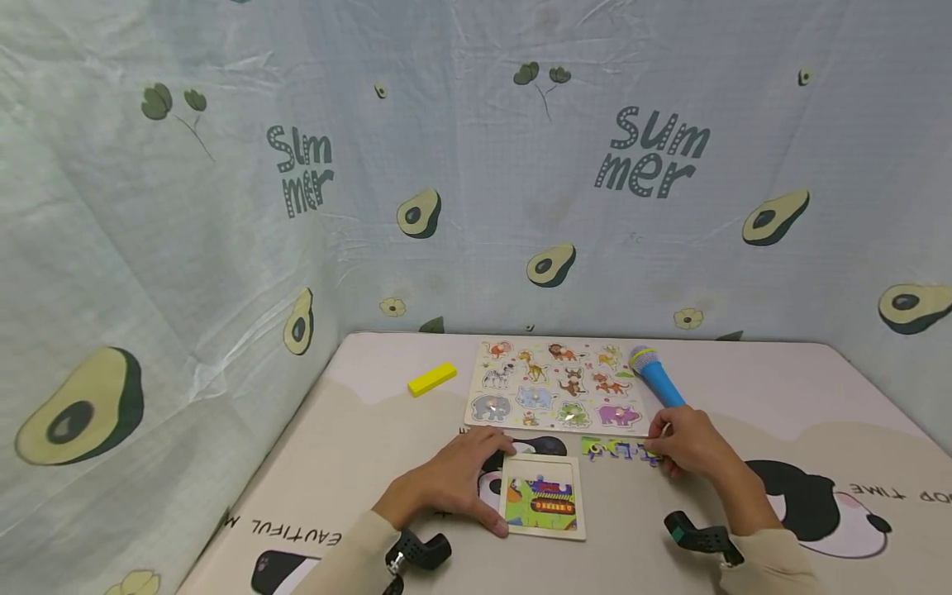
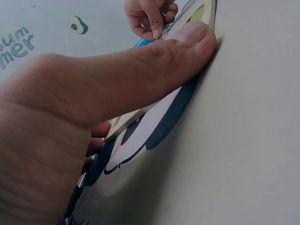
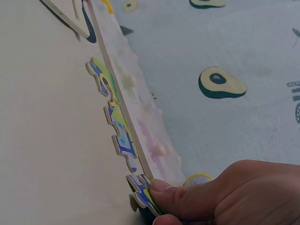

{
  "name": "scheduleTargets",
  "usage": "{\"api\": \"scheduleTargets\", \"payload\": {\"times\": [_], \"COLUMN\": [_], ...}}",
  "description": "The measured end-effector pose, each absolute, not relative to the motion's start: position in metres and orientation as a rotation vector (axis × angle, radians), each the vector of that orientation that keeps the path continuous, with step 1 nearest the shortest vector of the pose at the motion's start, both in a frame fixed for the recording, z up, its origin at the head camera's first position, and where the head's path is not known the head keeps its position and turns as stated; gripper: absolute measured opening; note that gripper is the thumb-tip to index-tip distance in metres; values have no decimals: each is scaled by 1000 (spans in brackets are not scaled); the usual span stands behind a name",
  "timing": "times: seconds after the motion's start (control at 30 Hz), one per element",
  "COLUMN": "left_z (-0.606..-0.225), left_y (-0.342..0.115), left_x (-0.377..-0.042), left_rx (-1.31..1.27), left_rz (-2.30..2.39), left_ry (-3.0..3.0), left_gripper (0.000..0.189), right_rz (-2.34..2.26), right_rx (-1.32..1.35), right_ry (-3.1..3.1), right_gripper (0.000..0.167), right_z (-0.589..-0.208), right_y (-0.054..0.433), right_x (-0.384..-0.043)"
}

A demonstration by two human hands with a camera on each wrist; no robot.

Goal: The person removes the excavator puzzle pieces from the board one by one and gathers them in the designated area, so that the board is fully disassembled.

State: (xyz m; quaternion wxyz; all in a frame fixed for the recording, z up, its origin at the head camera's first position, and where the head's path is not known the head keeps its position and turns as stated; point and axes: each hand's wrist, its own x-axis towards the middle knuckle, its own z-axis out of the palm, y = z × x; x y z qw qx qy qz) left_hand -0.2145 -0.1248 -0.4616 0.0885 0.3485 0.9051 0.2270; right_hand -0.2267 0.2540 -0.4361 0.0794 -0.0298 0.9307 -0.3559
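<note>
Near the middle of the bench [image 1: 632,516], a square puzzle tray [image 1: 581,496] lies flat beside the left hand [image 1: 461,471]. That hand's grip is curved about the tray's 9 o'clock side, thumb at the near corner and fingers at the far one. Joined vehicle pieces [image 1: 546,506] fill the tray's 6 o'clock half, and pale bare wood shows toward 12.

At about 2 o'clock from the tray, loose puzzle pieces [image 3: 123,136] lie in a row just beside the near edge of a board of animals [image 1: 554,369]. The right hand [image 1: 687,438] is at the row's 3 o'clock end, its grip pinching an end piece [image 3: 142,193] between thumb and fingers (the right wrist view shows the thumb on it best).

The animal board sits at 12 o'clock from the tray. Just beside the board's 3 o'clock edge lies a blue toy microphone [image 1: 662,382], its handle end reaching toward the right hand. A yellow block [image 1: 432,379] rests on its own near the board's 9 o'clock edge. Behind everything hangs a pale curtain [image 1: 476,149] printed with avocados.
</note>
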Motion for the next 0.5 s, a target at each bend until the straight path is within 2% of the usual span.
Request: {"api": "scheduleTargets", "payload": {"times": [0.5], "left_z": [-461], "left_y": [-124], "left_x": [-214], "left_rx": [1026], "left_rz": [674], "left_ry": [2694], "left_gripper": [95], "right_rz": [-880], "right_rx": [-171], "right_ry": [2891], "right_gripper": [17], "right_z": [-435], "right_y": [255], "right_x": [-225]}}
